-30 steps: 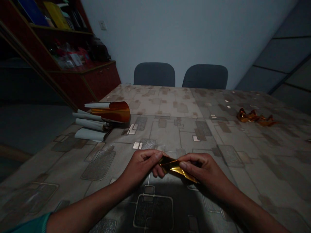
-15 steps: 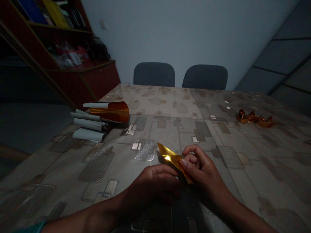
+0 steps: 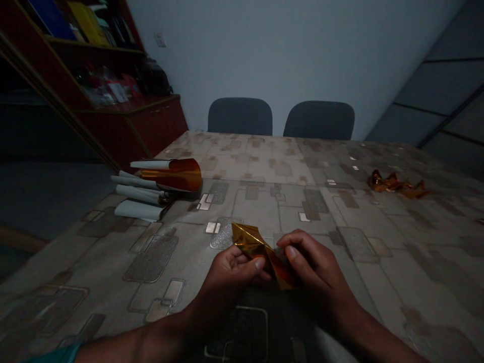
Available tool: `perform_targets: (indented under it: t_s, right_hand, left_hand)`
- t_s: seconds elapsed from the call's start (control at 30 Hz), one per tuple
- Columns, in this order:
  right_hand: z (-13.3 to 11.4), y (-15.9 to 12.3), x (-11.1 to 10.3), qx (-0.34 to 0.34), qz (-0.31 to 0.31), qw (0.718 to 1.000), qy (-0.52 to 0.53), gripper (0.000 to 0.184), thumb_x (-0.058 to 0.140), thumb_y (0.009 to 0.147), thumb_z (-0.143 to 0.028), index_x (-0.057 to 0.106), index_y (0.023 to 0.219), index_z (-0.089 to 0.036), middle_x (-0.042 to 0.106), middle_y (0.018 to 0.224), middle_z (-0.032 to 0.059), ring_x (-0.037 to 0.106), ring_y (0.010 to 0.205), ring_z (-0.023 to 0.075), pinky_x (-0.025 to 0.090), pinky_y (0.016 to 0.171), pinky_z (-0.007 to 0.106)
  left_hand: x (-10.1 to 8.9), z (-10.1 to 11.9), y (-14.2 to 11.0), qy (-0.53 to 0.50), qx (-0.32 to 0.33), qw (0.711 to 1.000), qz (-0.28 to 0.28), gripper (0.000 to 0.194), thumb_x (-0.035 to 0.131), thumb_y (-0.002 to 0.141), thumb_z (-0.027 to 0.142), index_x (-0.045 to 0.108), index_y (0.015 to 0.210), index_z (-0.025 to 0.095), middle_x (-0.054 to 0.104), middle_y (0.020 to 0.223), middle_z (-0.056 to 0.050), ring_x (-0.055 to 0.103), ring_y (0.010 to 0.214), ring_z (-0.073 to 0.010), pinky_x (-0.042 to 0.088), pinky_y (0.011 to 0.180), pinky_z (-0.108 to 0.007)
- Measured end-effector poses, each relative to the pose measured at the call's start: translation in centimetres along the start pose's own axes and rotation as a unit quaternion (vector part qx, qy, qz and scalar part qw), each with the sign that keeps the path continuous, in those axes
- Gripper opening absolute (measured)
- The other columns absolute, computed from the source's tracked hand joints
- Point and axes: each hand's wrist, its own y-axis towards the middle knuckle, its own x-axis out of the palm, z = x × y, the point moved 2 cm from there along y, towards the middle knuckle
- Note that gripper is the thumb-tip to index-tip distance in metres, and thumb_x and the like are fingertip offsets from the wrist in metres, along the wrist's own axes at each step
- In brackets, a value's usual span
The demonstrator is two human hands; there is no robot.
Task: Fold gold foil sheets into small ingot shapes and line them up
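Note:
A folded piece of shiny gold foil paper (image 3: 260, 252) is held just above the table near its front edge. My left hand (image 3: 230, 275) pinches its left lower part with thumb and fingers closed. Gripping the right end is my right hand (image 3: 313, 267), fingers curled over it. The foil's pointed tip sticks up to the left between both hands. The lower right part of the foil is hidden by my fingers.
Rolled sheets, white outside and one gold (image 3: 159, 184), lie at the table's left edge. Crumpled gold foil scraps (image 3: 395, 182) sit at the far right. Two dark chairs (image 3: 280, 117) stand behind the patterned table (image 3: 264, 171). A red shelf unit (image 3: 94, 75) stands at the left.
The foil has been turned and refolded. My left hand let go, dropped below it, then came back up to pinch its left part. The foil's tip now points up-left.

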Motion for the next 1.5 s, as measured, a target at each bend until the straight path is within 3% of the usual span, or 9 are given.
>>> perform_targets:
  t_s: [0.1, 0.27, 0.5, 0.67, 0.77, 0.9, 1.1, 1.27, 1.5]
  right_hand:
    - [-0.4, 0.1, -1.1, -0.070, -0.027, 0.996, -0.047, 0.019, 0.044, 0.098, -0.024, 0.064, 0.098, -0.023, 0.064, 0.091, 0.0040, 0.061, 0.084, 0.0202, 0.045, 0.074, 0.032]
    - [-0.3, 0.0, -0.5, -0.048, -0.062, 0.996, -0.040, 0.021, 0.057, 0.095, -0.028, 0.064, 0.114, -0.024, 0.068, 0.097, 0.0050, 0.063, 0.084, 0.0204, 0.046, 0.073, 0.032]
    - [-0.4, 0.4, 0.5, -0.046, -0.044, 0.995, -0.071, 0.010, 0.061, 0.087, -0.016, 0.069, 0.084, -0.021, 0.065, 0.076, 0.0021, 0.060, 0.071, 0.0181, 0.043, 0.065, 0.031]
    - [0.2, 0.4, -0.1, 0.031, -0.047, 0.998, 0.002, 0.010, 0.062, 0.085, -0.023, 0.068, 0.076, -0.022, 0.059, 0.069, 0.0003, 0.053, 0.064, 0.0161, 0.039, 0.059, 0.030]
    - [0.5, 0.3, 0.1, 0.069, -0.067, 0.995, 0.036, 0.010, 0.064, 0.083, -0.025, 0.065, 0.073, -0.021, 0.054, 0.063, -0.0015, 0.047, 0.058, 0.0140, 0.034, 0.053, 0.027]
    - [0.6, 0.2, 0.3, 0.119, -0.096, 0.985, 0.078, 0.016, 0.066, 0.082, -0.029, 0.062, 0.070, -0.020, 0.049, 0.058, -0.0032, 0.042, 0.053, 0.0119, 0.029, 0.049, 0.025]
    - [1.3, -0.2, 0.2, 0.161, -0.122, 0.962, 0.185, 0.026, 0.069, 0.085, -0.041, 0.060, 0.075, -0.018, 0.048, 0.061, -0.0043, 0.040, 0.052, 0.0098, 0.030, 0.048, 0.023]
    - [1.9, -0.3, 0.1, 0.176, -0.117, 0.950, 0.229, 0.029, 0.070, 0.085, -0.044, 0.059, 0.080, -0.019, 0.049, 0.064, -0.0037, 0.041, 0.053, 0.0098, 0.030, 0.047, 0.021]
    - [2.0, -0.1, 0.5, 0.183, -0.128, 0.945, 0.239, 0.029, 0.074, 0.083, -0.043, 0.063, 0.083, -0.017, 0.054, 0.068, -0.0019, 0.045, 0.056, 0.0100, 0.032, 0.048, 0.021]
  left_hand:
    - [-0.3, 0.6, 0.2, 0.041, 0.009, 0.999, 0.030, 0.026, 0.077, 0.078, 0.036, 0.069, 0.090, 0.015, 0.070, 0.070, -0.002, 0.064, 0.063, -0.0138, 0.051, 0.063, -0.024]
    - [0.0, 0.6, 0.0, 0.045, 0.010, 0.999, 0.001, 0.026, 0.080, 0.073, 0.033, 0.069, 0.089, 0.015, 0.073, 0.072, -0.003, 0.067, 0.067, -0.0157, 0.051, 0.065, -0.025]
    - [0.4, 1.0, -0.8, 0.159, 0.010, 0.987, -0.027, 0.018, 0.073, 0.080, 0.029, 0.072, 0.091, 0.016, 0.075, 0.090, -0.007, 0.069, 0.083, -0.0209, 0.052, 0.074, -0.030]
    - [-0.4, 3.6, -0.5, 0.263, 0.158, 0.945, 0.113, 0.042, 0.082, 0.065, 0.022, 0.065, 0.103, 0.019, 0.067, 0.099, -0.005, 0.064, 0.091, -0.0214, 0.051, 0.076, -0.029]
    - [-0.6, 4.0, -0.4, 0.261, 0.209, 0.939, 0.075, 0.033, 0.079, 0.070, 0.025, 0.068, 0.101, 0.020, 0.067, 0.106, -0.006, 0.062, 0.099, -0.0215, 0.050, 0.084, -0.029]
    - [-1.0, 3.2, -0.1, 0.228, 0.147, 0.960, 0.064, 0.015, 0.071, 0.080, 0.030, 0.069, 0.076, 0.016, 0.067, 0.070, -0.002, 0.061, 0.067, -0.0148, 0.048, 0.061, -0.024]
    - [-1.3, 2.6, 0.6, 0.168, 0.115, 0.978, 0.053, 0.021, 0.077, 0.077, 0.033, 0.067, 0.072, 0.015, 0.067, 0.067, -0.001, 0.061, 0.063, -0.0129, 0.047, 0.060, -0.022]
    - [-0.9, 2.1, 0.9, 0.091, 0.085, 0.991, -0.039, 0.036, 0.080, 0.074, 0.040, 0.067, 0.099, 0.017, 0.069, 0.086, -0.003, 0.064, 0.076, -0.0148, 0.050, 0.068, -0.024]
    - [-1.5, 1.0, 1.6, 0.091, 0.057, 0.994, -0.015, 0.032, 0.083, 0.070, 0.038, 0.063, 0.074, 0.013, 0.064, 0.064, 0.000, 0.056, 0.055, -0.0094, 0.043, 0.054, -0.019]
